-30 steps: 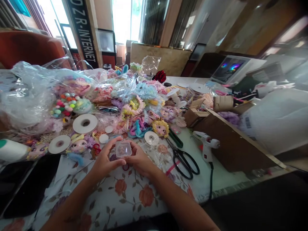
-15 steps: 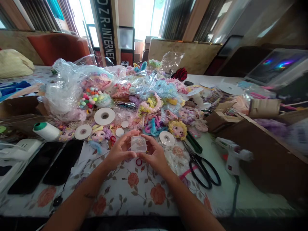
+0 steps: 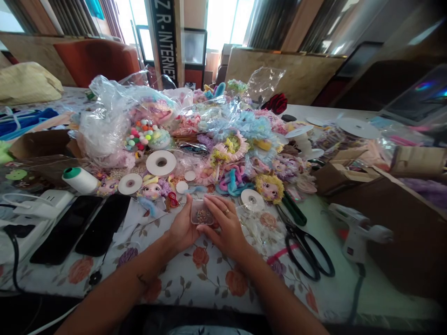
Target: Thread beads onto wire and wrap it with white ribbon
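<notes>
Between my two hands is a small clear plastic box (image 3: 201, 214) with tiny multicoloured pieces visible inside; what they are is too small to tell. My left hand (image 3: 185, 225) is closed round the box's left side, the thumb along its edge. My right hand (image 3: 225, 225) grips it from the right, fingers over the far edge and thumb at the near corner. A ring shows on one right finger. Just beyond lie a red looped item (image 3: 172, 199) and a white ribbon spool (image 3: 252, 200). Several doll heads, one a yellow-haired doll head (image 3: 269, 187), lie near.
Black-handled scissors (image 3: 309, 251) and a white glue gun (image 3: 356, 232) lie to the right, beside a cardboard box (image 3: 405, 242). Two dark phones (image 3: 103, 225) and a power strip (image 3: 45, 204) are at left. A pile of plastic bags (image 3: 104, 121) and craft pieces spans the back.
The clear box has tipped so its coloured contents show more plainly. My right fingers have moved over its far edge. The whole view has shifted slightly, the scene sliding right.
</notes>
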Available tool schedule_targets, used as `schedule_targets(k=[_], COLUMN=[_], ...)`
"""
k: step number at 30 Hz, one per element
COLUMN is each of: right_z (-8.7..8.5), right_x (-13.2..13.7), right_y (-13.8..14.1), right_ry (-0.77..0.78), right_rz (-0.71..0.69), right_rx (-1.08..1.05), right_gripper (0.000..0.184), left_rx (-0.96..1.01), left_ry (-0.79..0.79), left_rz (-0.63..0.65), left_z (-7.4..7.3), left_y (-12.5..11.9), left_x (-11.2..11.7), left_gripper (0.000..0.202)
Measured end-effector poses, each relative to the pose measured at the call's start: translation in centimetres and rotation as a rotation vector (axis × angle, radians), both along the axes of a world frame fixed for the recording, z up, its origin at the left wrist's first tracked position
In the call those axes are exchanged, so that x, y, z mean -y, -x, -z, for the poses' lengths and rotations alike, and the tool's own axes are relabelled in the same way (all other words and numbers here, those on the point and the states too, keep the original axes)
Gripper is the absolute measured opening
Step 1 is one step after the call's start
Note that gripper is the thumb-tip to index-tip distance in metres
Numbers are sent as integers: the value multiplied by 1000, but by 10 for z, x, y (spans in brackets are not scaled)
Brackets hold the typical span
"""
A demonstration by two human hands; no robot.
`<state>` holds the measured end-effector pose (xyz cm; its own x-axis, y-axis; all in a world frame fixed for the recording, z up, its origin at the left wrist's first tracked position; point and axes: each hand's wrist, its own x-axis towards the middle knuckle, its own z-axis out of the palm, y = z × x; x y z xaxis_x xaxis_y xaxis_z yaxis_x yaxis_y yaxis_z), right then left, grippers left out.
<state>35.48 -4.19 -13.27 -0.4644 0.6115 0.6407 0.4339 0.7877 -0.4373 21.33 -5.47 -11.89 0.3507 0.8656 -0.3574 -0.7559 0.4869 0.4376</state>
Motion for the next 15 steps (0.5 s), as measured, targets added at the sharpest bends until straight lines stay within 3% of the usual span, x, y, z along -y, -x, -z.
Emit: schedule_targets(k=[5,15], right_z=[-2,2], right_x=[0,9], right_y=[1,11], right_ry=[-172,-366], right_rz=[-74,34], right_rx=[135,191], right_gripper=[48,43], left_rx=[-39,-44], left_ry=[43,152], left_rz=[-110,-168], left_z=[-5,-4], left_y=[-7,-13], left_x=[6,13], left_gripper=[61,59])
